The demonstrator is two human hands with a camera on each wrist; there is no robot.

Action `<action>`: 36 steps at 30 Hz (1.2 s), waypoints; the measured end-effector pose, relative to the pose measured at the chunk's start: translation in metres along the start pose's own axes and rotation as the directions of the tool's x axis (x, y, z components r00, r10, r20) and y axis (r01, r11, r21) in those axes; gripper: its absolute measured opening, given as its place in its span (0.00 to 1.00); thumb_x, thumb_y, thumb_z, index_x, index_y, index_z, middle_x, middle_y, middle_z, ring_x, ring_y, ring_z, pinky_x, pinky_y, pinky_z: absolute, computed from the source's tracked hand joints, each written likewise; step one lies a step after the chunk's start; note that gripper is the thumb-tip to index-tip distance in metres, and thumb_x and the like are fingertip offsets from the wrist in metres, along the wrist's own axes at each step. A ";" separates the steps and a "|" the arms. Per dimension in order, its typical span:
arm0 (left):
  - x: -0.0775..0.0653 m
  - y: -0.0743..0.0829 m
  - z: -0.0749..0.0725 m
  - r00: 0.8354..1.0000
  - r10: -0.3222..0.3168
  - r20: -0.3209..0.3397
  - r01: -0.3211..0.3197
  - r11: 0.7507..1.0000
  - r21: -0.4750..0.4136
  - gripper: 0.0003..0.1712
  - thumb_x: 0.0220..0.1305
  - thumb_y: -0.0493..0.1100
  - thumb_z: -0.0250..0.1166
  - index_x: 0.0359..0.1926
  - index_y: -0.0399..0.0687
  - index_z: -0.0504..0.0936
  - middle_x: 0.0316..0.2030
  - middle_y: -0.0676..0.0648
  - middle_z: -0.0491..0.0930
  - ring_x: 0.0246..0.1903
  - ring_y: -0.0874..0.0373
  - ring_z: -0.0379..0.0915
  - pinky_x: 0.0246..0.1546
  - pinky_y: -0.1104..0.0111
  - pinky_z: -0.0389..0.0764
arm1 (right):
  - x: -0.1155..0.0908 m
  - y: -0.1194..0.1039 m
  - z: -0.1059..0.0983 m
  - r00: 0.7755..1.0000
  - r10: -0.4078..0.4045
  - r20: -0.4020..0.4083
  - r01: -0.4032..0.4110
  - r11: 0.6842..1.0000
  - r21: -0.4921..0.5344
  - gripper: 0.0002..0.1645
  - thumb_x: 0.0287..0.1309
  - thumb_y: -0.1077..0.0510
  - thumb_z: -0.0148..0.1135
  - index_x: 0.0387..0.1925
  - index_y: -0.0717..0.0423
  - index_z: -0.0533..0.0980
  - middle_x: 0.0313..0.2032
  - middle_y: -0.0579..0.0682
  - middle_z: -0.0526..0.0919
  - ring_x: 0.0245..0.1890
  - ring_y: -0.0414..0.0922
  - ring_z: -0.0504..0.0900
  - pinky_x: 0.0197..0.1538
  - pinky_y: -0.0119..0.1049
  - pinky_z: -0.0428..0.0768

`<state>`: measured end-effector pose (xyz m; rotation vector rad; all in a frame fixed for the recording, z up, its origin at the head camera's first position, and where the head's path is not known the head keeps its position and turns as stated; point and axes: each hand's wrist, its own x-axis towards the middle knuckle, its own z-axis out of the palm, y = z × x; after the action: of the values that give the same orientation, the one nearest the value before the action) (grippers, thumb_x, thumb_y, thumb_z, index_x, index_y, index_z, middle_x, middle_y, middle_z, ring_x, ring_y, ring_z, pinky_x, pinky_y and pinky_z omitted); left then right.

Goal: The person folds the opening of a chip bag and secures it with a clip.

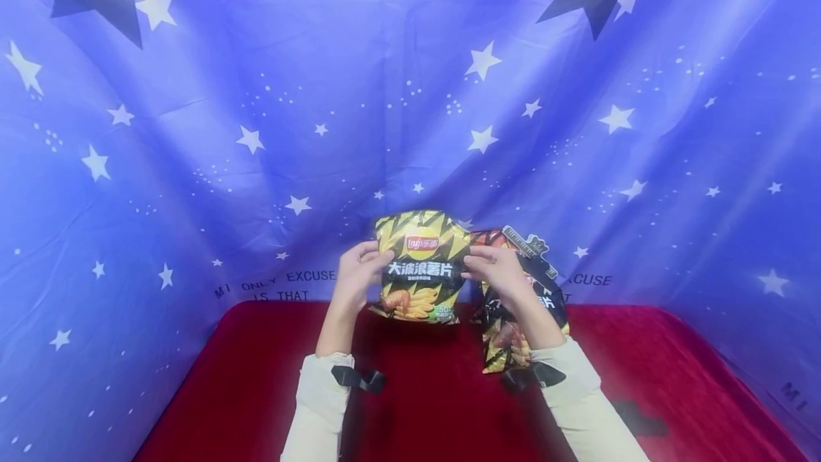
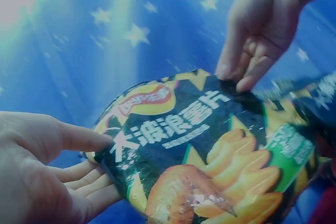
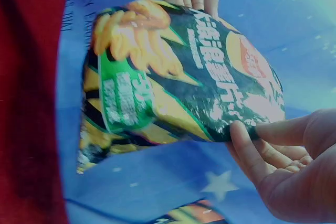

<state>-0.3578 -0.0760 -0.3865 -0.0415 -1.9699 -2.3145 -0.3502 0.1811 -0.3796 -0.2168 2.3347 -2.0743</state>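
Observation:
A yellow and black bag of potato chips (image 1: 420,269) is held upright above the far part of the table. My left hand (image 1: 358,273) pinches its left side edge between thumb and fingers. On the opposite edge, my right hand (image 1: 503,271) pinches the bag the same way. The left wrist view shows the bag's front (image 2: 173,145), printed with wavy chips and a chicken wing. A second chip bag (image 1: 497,358), black, yellow and red, is at the right, partly hidden behind my right hand and forearm.
Red cloth covers the table (image 1: 256,383). A blue curtain with stars (image 1: 385,91) hangs close behind its far edge. Beside the second bag's top is a dark piece with a pale outline (image 1: 532,244). A dark flat patch (image 1: 641,419) shows on the cloth at right.

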 end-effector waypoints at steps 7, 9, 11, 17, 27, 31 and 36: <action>-0.014 0.018 -0.018 0.987 -0.028 0.155 0.020 0.998 0.056 0.25 0.61 0.32 0.69 0.58 0.28 0.75 0.33 0.49 0.86 0.31 0.62 0.84 0.37 0.66 0.88 | -0.016 -0.015 -0.013 0.997 -0.041 0.073 0.042 0.999 -0.025 0.29 0.66 0.69 0.60 0.64 0.82 0.66 0.59 0.75 0.77 0.32 0.34 0.88 0.47 0.35 0.88; -0.017 0.020 -0.025 0.978 -0.044 0.204 0.027 0.996 0.084 0.27 0.61 0.32 0.69 0.59 0.26 0.74 0.34 0.49 0.86 0.32 0.62 0.84 0.39 0.65 0.89 | -0.020 -0.015 -0.015 0.992 -0.057 0.113 0.063 0.997 -0.051 0.27 0.65 0.68 0.61 0.61 0.82 0.69 0.51 0.67 0.85 0.33 0.36 0.89 0.47 0.37 0.88; -0.019 0.020 -0.031 0.967 -0.064 0.246 0.039 0.993 0.108 0.27 0.60 0.31 0.68 0.59 0.25 0.73 0.34 0.50 0.86 0.33 0.61 0.85 0.40 0.64 0.89 | -0.024 -0.014 -0.017 0.986 -0.060 0.153 0.071 0.995 -0.069 0.25 0.64 0.68 0.62 0.58 0.82 0.71 0.44 0.57 0.89 0.33 0.37 0.89 0.46 0.39 0.89; -0.023 0.011 -0.045 0.930 -0.139 0.339 0.070 0.976 0.207 0.20 0.60 0.31 0.69 0.51 0.29 0.73 0.31 0.52 0.84 0.34 0.59 0.85 0.45 0.57 0.89 | -0.031 0.001 -0.018 0.970 -0.025 0.241 0.042 0.997 -0.063 0.26 0.63 0.67 0.63 0.57 0.84 0.71 0.40 0.49 0.88 0.36 0.38 0.88 0.46 0.40 0.89; -0.023 -0.013 -0.061 0.875 -0.237 0.422 0.100 0.942 0.320 0.17 0.60 0.33 0.71 0.31 0.45 0.68 0.18 0.55 0.62 0.32 0.59 0.82 0.52 0.46 0.85 | -0.028 0.039 -0.014 0.941 0.050 0.335 -0.028 0.997 -0.070 0.23 0.63 0.66 0.63 0.53 0.83 0.74 0.38 0.46 0.85 0.36 0.42 0.89 0.48 0.49 0.88; -0.021 -0.021 -0.064 0.871 -0.274 0.407 0.131 0.929 0.346 0.17 0.59 0.34 0.72 0.30 0.45 0.68 0.19 0.54 0.67 0.32 0.58 0.84 0.51 0.45 0.84 | -0.027 0.049 -0.011 0.941 0.072 0.331 -0.057 0.997 -0.057 0.22 0.62 0.67 0.63 0.52 0.83 0.74 0.38 0.47 0.87 0.36 0.43 0.89 0.47 0.46 0.89; -0.018 -0.028 -0.067 0.861 -0.297 0.414 0.141 0.919 0.367 0.13 0.60 0.34 0.72 0.33 0.42 0.72 0.23 0.51 0.77 0.34 0.55 0.86 0.49 0.47 0.85 | -0.026 0.055 -0.010 0.933 0.082 0.350 -0.068 0.996 -0.051 0.22 0.62 0.68 0.63 0.51 0.83 0.74 0.37 0.48 0.88 0.36 0.43 0.88 0.45 0.41 0.89</action>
<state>-0.3391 -0.1365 -0.4263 -0.3976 -2.7071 -2.2228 -0.3308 0.1997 -0.4351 -0.4512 2.1318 -1.7815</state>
